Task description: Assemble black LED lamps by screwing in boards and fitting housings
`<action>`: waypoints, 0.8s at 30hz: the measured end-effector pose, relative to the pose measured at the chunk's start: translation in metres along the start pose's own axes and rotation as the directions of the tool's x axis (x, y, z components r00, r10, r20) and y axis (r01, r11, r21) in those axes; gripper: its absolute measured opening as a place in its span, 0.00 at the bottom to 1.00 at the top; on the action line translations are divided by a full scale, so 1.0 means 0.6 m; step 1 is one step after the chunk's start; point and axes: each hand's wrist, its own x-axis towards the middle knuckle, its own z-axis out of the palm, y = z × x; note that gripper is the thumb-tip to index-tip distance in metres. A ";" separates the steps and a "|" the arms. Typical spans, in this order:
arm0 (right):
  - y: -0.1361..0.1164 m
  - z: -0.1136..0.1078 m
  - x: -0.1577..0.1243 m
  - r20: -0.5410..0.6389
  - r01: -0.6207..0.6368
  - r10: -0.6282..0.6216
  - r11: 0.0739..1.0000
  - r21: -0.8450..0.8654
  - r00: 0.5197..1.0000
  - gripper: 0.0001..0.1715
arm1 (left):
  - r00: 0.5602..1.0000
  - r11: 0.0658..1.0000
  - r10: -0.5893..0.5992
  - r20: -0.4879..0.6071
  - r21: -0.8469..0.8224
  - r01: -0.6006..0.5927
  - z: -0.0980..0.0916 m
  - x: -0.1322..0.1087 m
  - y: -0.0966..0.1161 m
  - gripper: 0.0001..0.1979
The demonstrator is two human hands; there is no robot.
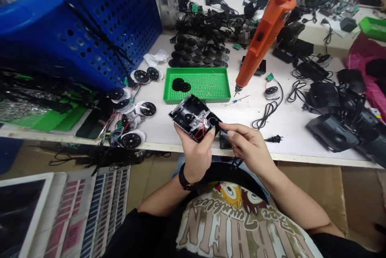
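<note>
My left hand [196,151] grips a black plastic housing [193,116] with a clear part and red and black wires inside, held tilted above the table's front edge. My right hand [249,145] is closed in a pinch at the housing's right side, its fingertips on a thin black wire or small part that I cannot name. An orange electric screwdriver [265,33] hangs tip-down just beyond the housing, untouched by either hand. Behind the housing lies a green tray [211,85] with small screws and two black discs.
A blue perforated crate [90,21] stands at the left. Black discs with wires [132,139] lie near the front edge. Black housings [334,129] pile at the right, cables and a plug [273,139] in between. Other people's arms show at the far table edge.
</note>
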 end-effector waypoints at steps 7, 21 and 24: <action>0.001 -0.021 0.009 0.109 0.392 -0.388 0.793 -0.467 0.915 0.21 | 0.964 0.955 -0.255 0.072 -0.135 0.263 -0.005 0.008 0.039 0.40; 0.011 -0.028 0.008 0.216 0.415 -0.362 0.670 -0.615 0.907 0.22 | 0.953 0.942 -0.291 0.086 -0.151 0.301 -0.007 0.002 0.032 0.38; 0.014 -0.031 0.004 0.256 0.444 -0.380 0.575 -0.687 0.889 0.21 | 0.953 0.944 -0.289 0.093 -0.140 0.300 -0.011 0.003 0.031 0.38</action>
